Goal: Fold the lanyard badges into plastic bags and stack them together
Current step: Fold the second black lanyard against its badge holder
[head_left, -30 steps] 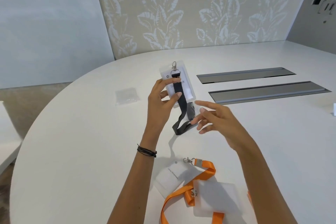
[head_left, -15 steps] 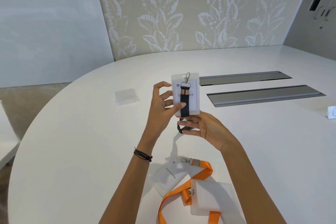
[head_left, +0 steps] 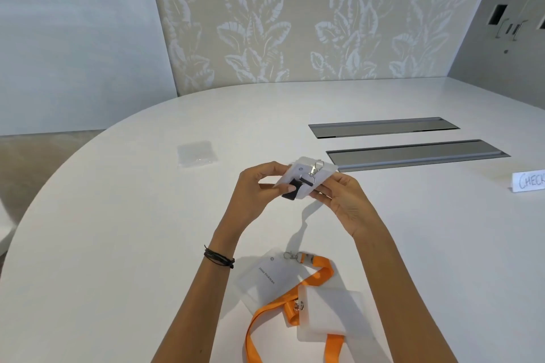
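Above the white table I hold a white badge (head_left: 306, 178), now tilted nearly flat, with a metal clip on top. Its black lanyard (head_left: 292, 193) is folded short against it. My left hand (head_left: 259, 188) pinches the badge's left edge and the folded strap with thumb and fingers. My right hand (head_left: 343, 197) grips the badge's right edge from below. Nearer to me lie two more badges: a white name badge (head_left: 268, 275) and a frosted badge (head_left: 327, 314), crossed by orange lanyards (head_left: 320, 274).
A small clear plastic bag (head_left: 197, 153) lies on the table (head_left: 118, 244) to the far left of my hands. Two grey cable hatches (head_left: 413, 153) are set in the table at the right. A white sign card (head_left: 529, 181) stands at the right edge.
The black strap hung loose below the upright badge; now it is folded up against it. The badge has tipped flat, and my right hand moved from under the strap onto its right edge.
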Tool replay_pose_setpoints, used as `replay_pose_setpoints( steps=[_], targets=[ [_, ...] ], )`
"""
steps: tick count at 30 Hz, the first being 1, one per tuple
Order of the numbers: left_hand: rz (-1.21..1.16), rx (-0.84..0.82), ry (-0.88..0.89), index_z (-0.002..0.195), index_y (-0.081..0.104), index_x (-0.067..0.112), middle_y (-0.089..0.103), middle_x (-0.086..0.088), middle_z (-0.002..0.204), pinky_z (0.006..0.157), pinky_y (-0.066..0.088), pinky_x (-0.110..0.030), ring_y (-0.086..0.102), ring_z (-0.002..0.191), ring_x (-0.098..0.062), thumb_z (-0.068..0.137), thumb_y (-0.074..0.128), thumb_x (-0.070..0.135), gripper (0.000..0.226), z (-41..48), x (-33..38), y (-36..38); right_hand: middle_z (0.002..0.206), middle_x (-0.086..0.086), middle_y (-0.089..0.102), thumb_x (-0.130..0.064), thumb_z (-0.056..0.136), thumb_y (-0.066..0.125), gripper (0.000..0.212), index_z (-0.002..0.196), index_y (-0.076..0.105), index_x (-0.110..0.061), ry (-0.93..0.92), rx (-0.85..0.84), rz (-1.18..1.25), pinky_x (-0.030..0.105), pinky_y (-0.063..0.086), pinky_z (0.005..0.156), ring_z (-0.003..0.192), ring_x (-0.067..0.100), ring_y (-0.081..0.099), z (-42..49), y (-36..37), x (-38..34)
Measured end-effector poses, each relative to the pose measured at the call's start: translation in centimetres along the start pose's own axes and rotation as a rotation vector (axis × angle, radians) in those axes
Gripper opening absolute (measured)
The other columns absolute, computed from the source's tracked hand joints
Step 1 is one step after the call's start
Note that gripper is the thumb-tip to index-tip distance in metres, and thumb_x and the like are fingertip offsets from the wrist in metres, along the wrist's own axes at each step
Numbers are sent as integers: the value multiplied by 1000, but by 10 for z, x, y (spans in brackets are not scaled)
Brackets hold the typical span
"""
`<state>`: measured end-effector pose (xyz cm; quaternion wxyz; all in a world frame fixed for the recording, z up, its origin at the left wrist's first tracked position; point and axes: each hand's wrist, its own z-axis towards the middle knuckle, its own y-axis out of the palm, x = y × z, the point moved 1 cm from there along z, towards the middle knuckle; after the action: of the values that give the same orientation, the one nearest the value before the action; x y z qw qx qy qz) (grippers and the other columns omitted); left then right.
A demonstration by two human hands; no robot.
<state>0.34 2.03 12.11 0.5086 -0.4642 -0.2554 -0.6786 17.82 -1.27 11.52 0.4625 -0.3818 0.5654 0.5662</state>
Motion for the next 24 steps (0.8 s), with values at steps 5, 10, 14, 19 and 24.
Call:
replay_pose_setpoints(
  steps=[5, 10, 14, 19, 24],
  targets=[
    [80, -55, -6, 93, 72, 10, 71, 7, 108, 72, 58, -26, 64, 106, -9, 75, 72, -6, 24, 1, -8, -2, 92, 3, 74, -9, 89, 56, 23, 83, 77, -16, -41, 9, 15, 22, 55, 71, 87, 15, 69, -1, -6, -8],
    [252, -88, -30, 82, 73, 24, 71, 22, 99, 75, 57, -24, 66, 97, 0, 76, 73, 0, 24, 0, -9, -5, 93, 7, 74, -12, 84, 60, 16, 87, 76, -14, -61, 19, 15, 22, 54, 74, 90, 17, 68, -4, -11, -12],
    [397, -136, -25, 85, 71, 23, 73, 12, 92, 80, 55, -36, 65, 86, -3, 78, 72, 8, 16, -2, -7, -6, 91, 7, 74, -9, 85, 60, 17, 84, 76, -14, -88, 13, -6, 19, 52, 73, 90, 18, 69, -10, -7, -15],
    [484, -73, -36, 85, 70, 28, 70, 21, 80, 77, 54, -34, 64, 77, 1, 80, 69, 10, 18, -4, -2, -9, 86, 3, 75, -8, 79, 65, 13, 91, 72, -9, -159, 100, -32, 20, 54, 77, 85, 14, 69, -14, -5, -21],
    [532, -39, -71, 80, 63, 35, 67, 25, 71, 70, 49, -31, 64, 69, -1, 81, 69, 12, 24, -6, -1, -16, 76, -2, 74, 2, 77, 67, 17, 83, 69, -14, -250, 207, -13, 21, 54, 81, 76, 9, 68, -16, -10, -29]
  ],
)
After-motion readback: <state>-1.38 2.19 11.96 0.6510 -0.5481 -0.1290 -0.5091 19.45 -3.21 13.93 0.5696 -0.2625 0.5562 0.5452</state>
